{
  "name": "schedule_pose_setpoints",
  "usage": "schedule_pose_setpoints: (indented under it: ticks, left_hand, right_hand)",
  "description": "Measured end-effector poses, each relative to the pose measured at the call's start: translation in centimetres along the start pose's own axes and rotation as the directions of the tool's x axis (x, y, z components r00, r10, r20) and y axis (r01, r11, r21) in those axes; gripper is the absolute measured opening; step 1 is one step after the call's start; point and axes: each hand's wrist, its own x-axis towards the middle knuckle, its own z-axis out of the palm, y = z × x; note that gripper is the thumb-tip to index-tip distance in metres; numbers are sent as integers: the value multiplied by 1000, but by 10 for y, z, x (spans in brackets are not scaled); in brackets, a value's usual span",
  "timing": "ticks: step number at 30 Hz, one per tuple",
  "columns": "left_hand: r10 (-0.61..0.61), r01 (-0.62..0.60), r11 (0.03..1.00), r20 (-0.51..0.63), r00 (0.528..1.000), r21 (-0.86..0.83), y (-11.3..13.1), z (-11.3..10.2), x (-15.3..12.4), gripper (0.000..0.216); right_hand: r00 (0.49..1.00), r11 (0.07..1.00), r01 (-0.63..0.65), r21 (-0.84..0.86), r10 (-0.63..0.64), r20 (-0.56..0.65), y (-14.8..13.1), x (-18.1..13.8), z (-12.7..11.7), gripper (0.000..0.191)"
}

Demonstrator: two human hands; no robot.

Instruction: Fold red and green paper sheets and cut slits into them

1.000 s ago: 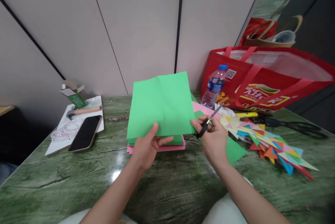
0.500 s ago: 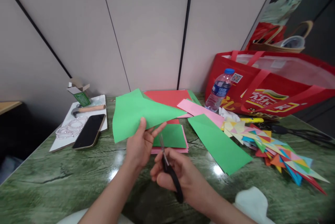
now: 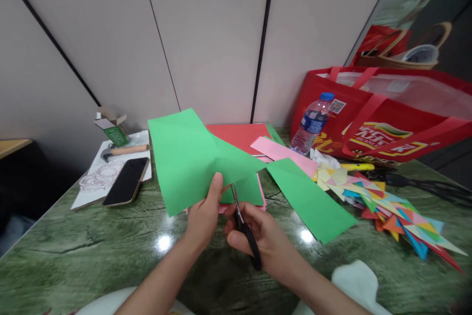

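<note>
My left hand [image 3: 204,212] grips a large sheet of green paper [image 3: 184,157] by its lower edge, thumb on the near face and the other fingers behind it. The sheet is raised above the table and bent, with a narrow point reaching to the right. In my right hand [image 3: 254,234] is a pair of scissors [image 3: 246,231] with black handles; its blades point up at the sheet's lower edge by my left fingers. Whether the blades touch the paper I cannot tell. Behind the scissors lies a smaller stack of green and pink paper, partly hidden.
Right of my hands lie a green strip [image 3: 311,199], a pink strip [image 3: 283,153] and folded colored paper pieces [image 3: 391,207]. A water bottle [image 3: 313,123] stands before a red bag [image 3: 391,118]. At left are a phone [image 3: 126,181], a hammer [image 3: 127,150] and a small box [image 3: 113,130].
The green sheet has turned and its left part has risen, showing more of its face. My left hand has shifted right, and my right hand with the scissors has moved slightly right.
</note>
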Motion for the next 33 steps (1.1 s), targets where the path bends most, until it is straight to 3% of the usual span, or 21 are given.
schedule_pose_setpoints:
  ticks: [4,10,18,29,33]
  left_hand:
    - [68,-68,997,17,998,25,-7,-1,-2,33]
    - [24,-27,996,40,999,85,-7,-2,-4,37]
    - [51,-52,998,23,998,30,-8,1,-5,32]
    - [9,-9,978,2,1000,209,-4,1,-9,35]
    - [46,-47,979,10,999,197,0,3,-11,34]
  right_hand:
    - [1000,1000,-6,6,6,-14,-3,1,-1,41]
    - [1000,1000,-5,-5,5,-29,-7,0,-3,41]
    - [999,1000,4,-21,-5,-39,-8,1,-2,39]
    - [998,998,45,-51,-47,-37,-7,1,-4,38]
    - [998,996,57,-68,-59,-38,-8,1,-3,39]
